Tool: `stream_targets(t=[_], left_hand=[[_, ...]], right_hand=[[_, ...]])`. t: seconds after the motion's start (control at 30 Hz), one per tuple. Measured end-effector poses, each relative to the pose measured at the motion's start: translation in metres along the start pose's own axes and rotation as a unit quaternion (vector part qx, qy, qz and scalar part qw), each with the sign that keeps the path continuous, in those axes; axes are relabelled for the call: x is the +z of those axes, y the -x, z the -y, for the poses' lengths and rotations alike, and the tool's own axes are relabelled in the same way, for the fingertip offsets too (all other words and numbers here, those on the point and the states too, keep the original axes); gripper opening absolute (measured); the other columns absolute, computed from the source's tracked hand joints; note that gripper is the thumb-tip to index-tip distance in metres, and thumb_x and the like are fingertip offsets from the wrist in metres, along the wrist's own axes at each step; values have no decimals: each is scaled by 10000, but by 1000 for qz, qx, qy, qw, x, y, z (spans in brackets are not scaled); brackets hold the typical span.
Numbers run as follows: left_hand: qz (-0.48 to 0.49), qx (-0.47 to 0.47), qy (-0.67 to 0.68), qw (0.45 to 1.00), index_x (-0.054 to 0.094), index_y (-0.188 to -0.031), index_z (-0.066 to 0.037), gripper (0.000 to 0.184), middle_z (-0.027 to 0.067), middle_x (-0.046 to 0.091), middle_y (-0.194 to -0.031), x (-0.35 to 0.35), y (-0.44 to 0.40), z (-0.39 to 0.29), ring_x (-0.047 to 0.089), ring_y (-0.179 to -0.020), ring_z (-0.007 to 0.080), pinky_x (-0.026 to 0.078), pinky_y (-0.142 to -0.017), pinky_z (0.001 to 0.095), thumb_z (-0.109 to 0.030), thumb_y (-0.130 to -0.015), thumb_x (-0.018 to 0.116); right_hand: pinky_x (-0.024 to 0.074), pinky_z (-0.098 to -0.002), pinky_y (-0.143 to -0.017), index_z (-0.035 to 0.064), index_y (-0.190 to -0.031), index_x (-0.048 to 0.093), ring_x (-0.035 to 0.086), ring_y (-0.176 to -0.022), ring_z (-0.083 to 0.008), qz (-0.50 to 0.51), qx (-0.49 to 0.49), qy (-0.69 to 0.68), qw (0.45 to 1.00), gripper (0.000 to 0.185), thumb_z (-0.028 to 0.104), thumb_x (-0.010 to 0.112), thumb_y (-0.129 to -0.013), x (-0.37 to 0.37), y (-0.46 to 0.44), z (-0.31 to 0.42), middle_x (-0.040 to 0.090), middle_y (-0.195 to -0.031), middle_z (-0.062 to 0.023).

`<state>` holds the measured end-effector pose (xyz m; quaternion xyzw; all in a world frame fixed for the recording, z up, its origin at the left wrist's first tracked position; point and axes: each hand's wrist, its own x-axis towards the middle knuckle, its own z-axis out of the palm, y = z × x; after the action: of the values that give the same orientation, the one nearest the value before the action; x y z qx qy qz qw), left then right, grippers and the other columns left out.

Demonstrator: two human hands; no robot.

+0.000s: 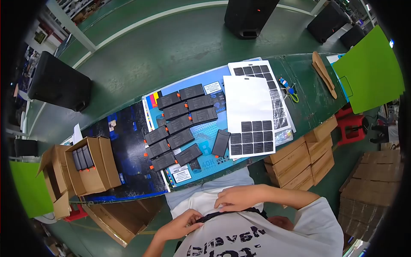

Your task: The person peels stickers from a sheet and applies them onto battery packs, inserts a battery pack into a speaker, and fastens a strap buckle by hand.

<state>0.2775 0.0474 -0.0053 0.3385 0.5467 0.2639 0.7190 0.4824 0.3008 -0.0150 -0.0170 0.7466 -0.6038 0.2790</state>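
Observation:
My left hand (pixel 182 224) has its fingers pinched on a black waistband (pixel 209 216) at my front. My right hand (pixel 236 198) rests at the same band, its curled fingertips touching it. Beyond my hands, several black battery packs (pixel 177 124) with orange connectors lie in rows on a blue printed sheet (pixel 204 161). One pack (pixel 221 143) lies apart, tilted, beside a white label sheet (pixel 248 100) with dark squares. Another label sheet (pixel 263 69) lies partly beneath it.
An open carton (pixel 105 165) holding several black packs stands at the left. Keys (pixel 292 92) and a brown cardboard strip (pixel 324 75) lie on the right of the green table (pixel 306 70). Boxes (pixel 295 167) are stacked below. Black speakers (pixel 62 81) stand beyond.

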Motion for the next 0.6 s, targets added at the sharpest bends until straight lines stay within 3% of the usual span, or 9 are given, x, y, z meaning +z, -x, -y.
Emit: stream_targets(t=[0.1,0.17,0.23,0.27,0.33,0.37,0.43,0.53,0.6], left_hand=[[1,-26,-17,1000,616,-1206,-1,271,57,618,-897,-13,2,-26,571,-793,122,503,-743,295,-207,-1051,700],[-121,67,-180,974,654,-1115,12,182,79,639,-877,-33,2,-41,574,-755,144,507,-732,312,-155,-1045,677],[-295,60,-146,942,676,-1087,23,149,102,693,-915,-48,-9,-75,665,-825,187,537,-793,331,-111,-1044,625],[-360,93,-165,914,664,-1074,18,131,109,678,-910,-60,-18,-87,647,-803,203,524,-775,345,-105,-1043,631],[-477,148,-218,838,639,-1084,16,121,133,662,-973,-90,-42,-98,632,-858,244,504,-803,374,-96,-1042,627],[-528,169,-253,793,625,-1108,19,129,150,661,-1041,-109,-58,-94,637,-935,269,497,-849,389,-93,-1044,618],[-571,180,-359,716,602,-1211,18,227,175,608,-1237,-142,-81,-90,581,-1117,320,469,-960,415,-117,-1032,638],[-585,173,-424,670,581,-1295,11,339,174,548,-1358,-161,-101,-86,523,-1208,361,450,-1018,446,-155,-1013,672],[-563,169,-429,685,575,-1331,8,416,173,539,-1382,-166,-105,-80,518,-1220,362,453,-1039,443,-191,-992,711]], right_hand=[[550,-418,-900,34,-1272,690,705,-1027,-342,-1,28,-32,999,350,309,587,-1082,-21,19,7,722,-1141,-181],[559,-423,-867,25,-1185,716,722,-1003,-320,-89,30,12,996,290,259,620,-1043,-59,43,8,751,-1117,-180],[560,-425,-855,23,-1123,717,718,-991,-324,-278,128,4,952,237,222,635,-1022,-92,60,12,747,-1067,-173],[555,-426,-856,17,-1077,707,703,-950,-349,-431,83,77,895,183,172,628,-1018,-102,63,-7,729,-998,-174],[536,-404,-889,-1,-1111,697,671,-1003,-327,-556,83,222,796,158,104,674,-996,-119,65,-32,692,-1062,-145],[525,-404,-902,-1,-1124,690,652,-1040,-324,-591,100,276,751,171,98,688,-985,-123,68,-37,679,-1111,-145],[508,-401,-971,6,-1167,685,616,-1144,-326,-588,114,232,766,242,117,728,-957,-123,68,-57,657,-1216,-145],[449,-442,-1114,21,-1334,644,543,-1301,-362,-621,94,303,716,456,170,773,-922,-110,62,-70,619,-1379,-140],[432,-446,-1143,28,-1415,604,525,-1332,-360,-635,96,325,694,549,183,777,-917,-101,52,-78,589,-1450,-140]])
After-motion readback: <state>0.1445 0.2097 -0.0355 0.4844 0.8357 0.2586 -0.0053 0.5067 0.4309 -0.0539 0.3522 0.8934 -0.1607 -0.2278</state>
